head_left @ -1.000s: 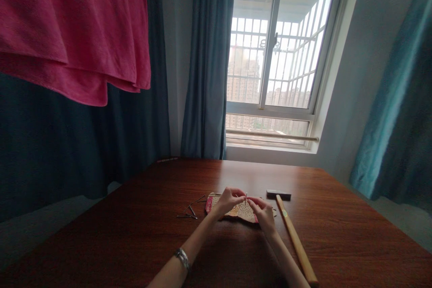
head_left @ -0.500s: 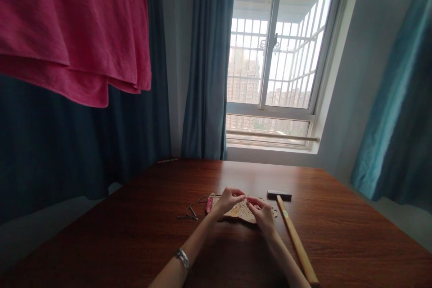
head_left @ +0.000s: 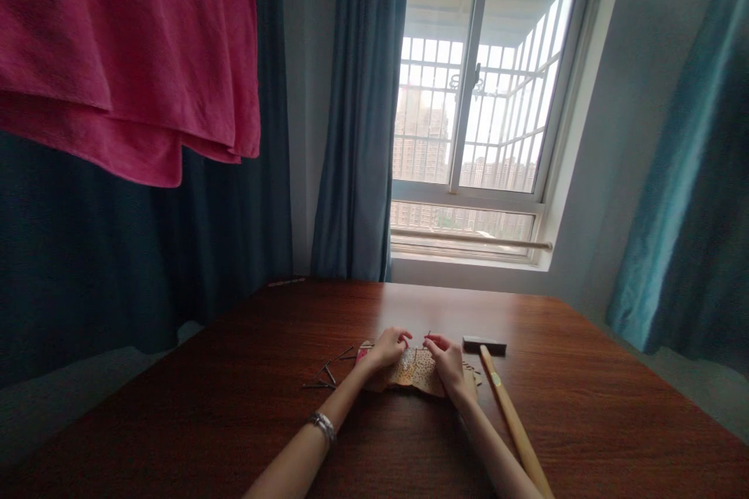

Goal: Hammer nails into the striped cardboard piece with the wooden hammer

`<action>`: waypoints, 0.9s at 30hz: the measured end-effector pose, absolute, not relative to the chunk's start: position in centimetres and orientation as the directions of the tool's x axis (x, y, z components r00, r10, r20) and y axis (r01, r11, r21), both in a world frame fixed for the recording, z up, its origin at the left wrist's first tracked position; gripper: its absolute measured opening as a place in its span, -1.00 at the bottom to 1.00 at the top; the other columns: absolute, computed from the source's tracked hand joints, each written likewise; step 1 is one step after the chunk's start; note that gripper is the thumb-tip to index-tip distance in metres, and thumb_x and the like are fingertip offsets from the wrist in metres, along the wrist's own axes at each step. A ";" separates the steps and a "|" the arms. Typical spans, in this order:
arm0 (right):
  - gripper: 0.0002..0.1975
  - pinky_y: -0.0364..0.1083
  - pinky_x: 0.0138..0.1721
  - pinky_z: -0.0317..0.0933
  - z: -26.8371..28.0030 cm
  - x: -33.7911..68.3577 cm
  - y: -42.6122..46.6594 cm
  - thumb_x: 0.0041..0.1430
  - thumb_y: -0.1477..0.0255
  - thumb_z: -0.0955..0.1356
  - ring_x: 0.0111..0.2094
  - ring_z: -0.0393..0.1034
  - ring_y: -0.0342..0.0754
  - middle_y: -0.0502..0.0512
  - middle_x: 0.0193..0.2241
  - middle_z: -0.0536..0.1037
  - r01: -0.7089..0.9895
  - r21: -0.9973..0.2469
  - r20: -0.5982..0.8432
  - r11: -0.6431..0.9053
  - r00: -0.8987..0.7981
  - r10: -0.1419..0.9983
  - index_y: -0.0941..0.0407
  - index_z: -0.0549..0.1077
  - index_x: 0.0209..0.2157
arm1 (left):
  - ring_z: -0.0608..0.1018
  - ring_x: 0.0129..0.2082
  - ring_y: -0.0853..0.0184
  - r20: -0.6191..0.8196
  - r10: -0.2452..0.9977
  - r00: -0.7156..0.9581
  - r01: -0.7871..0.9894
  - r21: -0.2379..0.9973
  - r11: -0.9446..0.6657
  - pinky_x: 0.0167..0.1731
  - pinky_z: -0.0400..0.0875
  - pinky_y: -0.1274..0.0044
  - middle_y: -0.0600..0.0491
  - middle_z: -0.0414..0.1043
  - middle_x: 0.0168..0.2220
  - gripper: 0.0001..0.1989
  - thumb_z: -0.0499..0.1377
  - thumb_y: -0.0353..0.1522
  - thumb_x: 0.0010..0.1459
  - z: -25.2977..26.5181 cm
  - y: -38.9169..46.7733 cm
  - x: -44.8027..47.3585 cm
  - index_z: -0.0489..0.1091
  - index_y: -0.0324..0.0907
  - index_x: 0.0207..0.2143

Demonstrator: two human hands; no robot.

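Observation:
A tan, spotted piece of board point(head_left: 430, 382) with a wavy front edge and a pink-red left end lies on the table under my hands. My right hand point(head_left: 447, 363) pinches a thin nail point(head_left: 429, 334) just above the board. My left hand point(head_left: 387, 348) rests over the board's left part, its fingers loosely curled, thumb and forefinger apart and nothing visible between them. Between the hands, a thin upright shape that looks like another nail point(head_left: 416, 355) stands at the board. To the right lies a hammer point(head_left: 508, 404) with a wooden handle and a dark head.
Several loose nails point(head_left: 328, 374) lie left of the board on the brown wooden table point(head_left: 234, 421). A pink towel point(head_left: 134, 54) hangs at upper left before blue curtains point(head_left: 360, 125). Behind the table is a barred window point(head_left: 497, 93).
My hands have moved apart from their meeting point over the board. The right hand now holds a nail up, and the left has drawn back slightly leftward.

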State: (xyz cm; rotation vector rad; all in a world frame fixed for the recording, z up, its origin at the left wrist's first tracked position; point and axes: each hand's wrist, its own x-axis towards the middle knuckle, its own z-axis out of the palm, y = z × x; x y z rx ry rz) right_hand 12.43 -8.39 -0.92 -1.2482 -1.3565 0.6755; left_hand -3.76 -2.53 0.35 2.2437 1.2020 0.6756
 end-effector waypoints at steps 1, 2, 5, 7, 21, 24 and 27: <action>-0.80 -0.01 -0.25 0.30 -1.1 12.4 -8.3 0.14 0.35 0.28 -0.29 0.39 -0.10 0.05 -0.28 0.48 0.298 -0.910 0.351 0.289 0.178 0.919 0.19 0.40 -0.27 | 0.48 -0.35 0.33 0.166 0.849 0.502 0.604 0.636 -0.481 -0.34 0.30 0.59 -0.02 0.50 -0.32 -0.62 -0.01 -0.47 -0.07 0.4 -2.1 -3.6 0.45 -0.27 -0.20; -0.80 0.00 -0.24 0.30 -1.2 12.3 -8.3 0.14 0.35 0.28 -0.30 0.39 -0.10 0.04 -0.30 0.48 0.307 -0.903 0.365 0.300 0.181 0.913 0.19 0.41 -0.28 | 0.47 -0.37 0.33 0.134 0.846 0.516 0.610 0.635 -0.474 -0.37 0.29 0.59 -0.02 0.50 -0.34 -0.64 0.00 -0.46 -0.08 0.5 -1.7 -3.5 0.46 -0.28 -0.23; -0.80 0.00 -0.24 0.29 -1.7 12.4 -8.6 0.12 0.33 0.30 -0.33 0.41 -0.11 0.02 -0.36 0.51 0.328 -0.886 0.401 0.327 0.191 0.896 0.19 0.43 -0.33 | 0.42 -0.46 0.36 0.026 0.827 0.561 0.637 0.625 -0.452 -0.48 0.24 0.61 0.02 0.47 -0.45 -0.69 0.03 -0.38 -0.08 0.5 -0.6 -3.2 0.49 -0.30 -0.33; -0.80 -0.02 -0.26 0.29 -1.8 12.4 -8.9 0.08 0.33 0.32 -0.36 0.42 -0.12 0.02 -0.40 0.53 0.339 -0.877 0.418 0.340 0.194 0.887 0.19 0.45 -0.35 | 0.37 -0.53 0.39 -0.019 0.802 0.597 0.640 0.614 -0.462 -0.53 0.19 0.62 0.06 0.43 -0.53 -0.71 0.05 -0.34 -0.08 0.5 0.1 -3.1 0.49 -0.31 -0.38; -0.79 -0.08 -0.34 0.29 -0.3 11.9 -10.2 -0.02 0.32 0.30 -0.42 0.45 0.01 0.06 -0.47 0.59 0.389 -0.852 0.439 0.350 0.169 0.882 0.09 0.54 -0.43 | 0.24 -0.60 0.47 -0.032 0.756 0.653 0.597 0.636 -0.489 -0.58 0.09 0.64 0.12 0.29 -0.62 -0.70 0.06 -0.27 -0.03 -0.1 0.8 -3.0 0.47 -0.32 -0.45; -0.80 -0.09 -0.34 0.28 -0.3 12.0 -10.2 -0.02 0.33 0.30 -0.42 0.45 0.00 0.05 -0.46 0.60 0.397 -0.848 0.442 0.351 0.165 0.882 0.08 0.54 -0.42 | 0.24 -0.61 0.47 -0.020 0.755 0.655 0.581 0.651 -0.488 -0.59 0.07 0.64 0.12 0.30 -0.62 -0.69 0.06 -0.26 -0.04 -0.2 0.8 -3.1 0.48 -0.33 -0.44; -0.80 -0.10 -0.34 0.28 -0.4 12.0 -10.1 -0.02 0.33 0.30 -0.41 0.45 -0.01 0.05 -0.46 0.59 0.406 -0.846 0.440 0.345 0.166 0.882 0.08 0.54 -0.42 | 0.25 -0.60 0.47 -0.021 0.749 0.663 0.567 0.667 -0.483 -0.59 0.08 0.65 0.11 0.31 -0.62 -0.69 0.08 -0.27 -0.05 0.0 0.9 -3.3 0.49 -0.34 -0.42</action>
